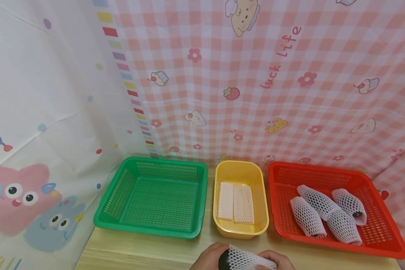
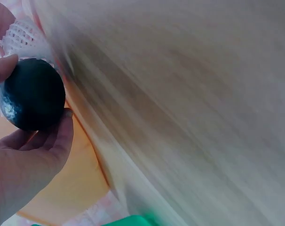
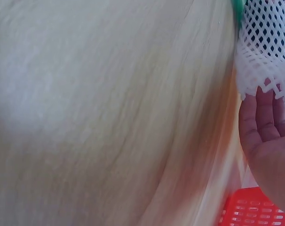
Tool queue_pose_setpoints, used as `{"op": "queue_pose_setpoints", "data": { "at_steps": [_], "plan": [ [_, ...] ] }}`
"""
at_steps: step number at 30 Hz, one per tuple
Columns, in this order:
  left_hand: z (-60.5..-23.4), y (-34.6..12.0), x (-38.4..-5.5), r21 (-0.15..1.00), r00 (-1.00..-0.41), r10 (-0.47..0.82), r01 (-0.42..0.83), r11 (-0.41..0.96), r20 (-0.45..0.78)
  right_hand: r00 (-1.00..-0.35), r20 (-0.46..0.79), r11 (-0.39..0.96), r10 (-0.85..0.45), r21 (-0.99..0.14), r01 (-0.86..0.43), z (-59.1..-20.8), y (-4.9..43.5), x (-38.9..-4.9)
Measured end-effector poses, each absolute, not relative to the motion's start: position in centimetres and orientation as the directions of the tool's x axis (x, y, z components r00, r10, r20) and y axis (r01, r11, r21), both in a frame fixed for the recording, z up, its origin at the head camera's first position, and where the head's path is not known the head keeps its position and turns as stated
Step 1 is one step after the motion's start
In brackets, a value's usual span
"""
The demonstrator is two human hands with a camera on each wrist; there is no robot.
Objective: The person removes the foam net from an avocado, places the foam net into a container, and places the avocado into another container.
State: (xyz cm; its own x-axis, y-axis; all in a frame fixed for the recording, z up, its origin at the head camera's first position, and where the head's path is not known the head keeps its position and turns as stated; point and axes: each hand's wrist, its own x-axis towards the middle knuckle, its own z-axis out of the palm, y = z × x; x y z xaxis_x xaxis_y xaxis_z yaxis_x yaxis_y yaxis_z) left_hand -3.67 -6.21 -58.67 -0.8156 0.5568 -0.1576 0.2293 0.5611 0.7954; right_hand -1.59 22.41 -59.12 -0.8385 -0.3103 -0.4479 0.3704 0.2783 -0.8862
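At the bottom of the head view, my left hand (image 1: pixel 207 258) holds a dark, glossy, rounded fruit or vegetable (image 1: pixel 224 260). A white foam net sleeve (image 1: pixel 245 259) covers part of it. Seen from the left wrist, thumb and fingers grip the bare dark end (image 2: pixel 33 94), which sticks out of the netting (image 2: pixel 22 40). My right hand (image 1: pixel 281 260) holds the sleeve's other end. In the right wrist view its fingers (image 3: pixel 265 115) are at the loose edge of the net (image 3: pixel 267 44), and dark skin shows through the mesh higher up.
A yellow basket (image 1: pixel 242 229) with flat foam net sleeves (image 1: pixel 243 204) stands ahead. To its right, a red basket (image 1: pixel 337 245) holds several netted pieces (image 1: pixel 308 217), some showing dark ends. A green basket (image 1: pixel 148 230) stands left on the wooden table (image 1: pixel 121 249), before a checked cloth.
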Motion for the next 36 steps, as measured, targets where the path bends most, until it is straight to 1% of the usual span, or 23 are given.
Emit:
{"op": "queue_pose_setpoints", "data": {
  "at_steps": [1,2,4,5,7,8,9,11,13,15,18,19,22,26,30,32,34,36],
  "plan": [
    [-59.0,-6.4,-3.6,0.789,-0.819,0.561,0.26,0.556,-0.125,-0.834,-0.455,0.273,-0.312,-0.884,0.379,-59.1,22.5,-1.6],
    [-59.3,-6.6,-3.6,0.783,-0.82,0.56,0.271,0.56,-0.117,-0.833,-0.457,0.27,-0.313,-0.883,0.383,-59.1,22.6,-1.6],
    [-60.9,-7.0,-3.8,0.78,-0.821,0.564,0.299,0.55,-0.083,-0.832,-0.458,0.256,-0.313,-0.885,0.39,-59.1,22.7,-1.5],
    [-61.0,-7.2,-3.8,0.778,-0.82,0.568,0.31,0.547,-0.073,-0.835,-0.453,0.25,-0.314,-0.887,0.387,-59.1,22.9,-1.5],
    [-62.3,-7.7,-3.8,0.775,-0.816,0.578,0.357,0.521,-0.013,-0.838,-0.443,0.232,-0.318,-0.894,0.384,-59.0,23.1,-1.4],
    [-62.3,-7.9,-3.8,0.77,-0.812,0.584,0.371,0.52,-0.003,-0.841,-0.438,0.23,-0.319,-0.896,0.379,-59.0,23.1,-1.4],
    [-62.8,-8.1,-3.8,0.759,-0.808,0.588,0.406,0.509,0.038,-0.843,-0.435,0.228,-0.316,-0.898,0.377,-58.9,23.2,-1.4],
    [-62.0,-8.4,-3.5,0.721,-0.798,0.594,0.468,0.511,0.097,-0.849,-0.429,0.241,-0.309,-0.899,0.367,-58.8,23.3,-1.3],
    [-62.0,-8.7,-3.4,0.686,-0.792,0.593,0.513,0.517,0.146,-0.851,-0.433,0.249,-0.296,-0.895,0.369,-58.5,23.3,-1.3],
    [-61.0,-9.0,-3.1,0.669,-0.796,0.583,0.523,0.529,0.162,-0.852,-0.442,0.261,-0.281,-0.889,0.375,-58.2,23.4,-1.3],
    [-59.4,-9.2,-2.7,0.676,-0.81,0.563,0.509,0.533,0.165,-0.847,-0.462,0.267,-0.262,-0.878,0.397,-57.8,23.6,-1.3],
    [-59.3,-9.3,-2.7,0.662,-0.803,0.564,0.53,0.53,0.191,-0.848,-0.465,0.273,-0.256,-0.876,0.398,-57.6,23.6,-1.3],
    [-57.9,-9.5,-2.5,0.678,-0.804,0.55,0.535,0.504,0.226,-0.852,-0.463,0.281,-0.244,-0.875,0.395,-57.1,23.8,-1.1],
    [-56.8,-9.8,-2.2,0.672,-0.789,0.539,0.572,0.471,0.294,-0.869,-0.433,0.286,-0.241,-0.887,0.363,-56.4,24.0,-0.8],
    [-56.6,-10.3,-2.0,0.643,-0.759,0.507,0.634,0.43,0.409,-0.893,-0.39,0.33,-0.223,-0.892,0.308,-55.5,24.1,-0.5],
    [-56.7,-10.6,-2.1,0.618,-0.733,0.483,0.672,0.408,0.478,-0.907,-0.37,0.363,-0.203,-0.888,0.281,-55.1,24.1,-0.4],
    [-59.2,-11.0,-2.6,0.561,-0.68,0.476,0.731,0.389,0.557,-0.923,-0.337,0.395,-0.185,-0.886,0.244,-54.6,24.1,-0.2],
    [-59.0,-11.3,-2.6,0.55,-0.677,0.456,0.736,0.396,0.578,-0.936,-0.314,0.397,-0.158,-0.888,0.231,-54.0,24.1,0.0]
  ]
}}
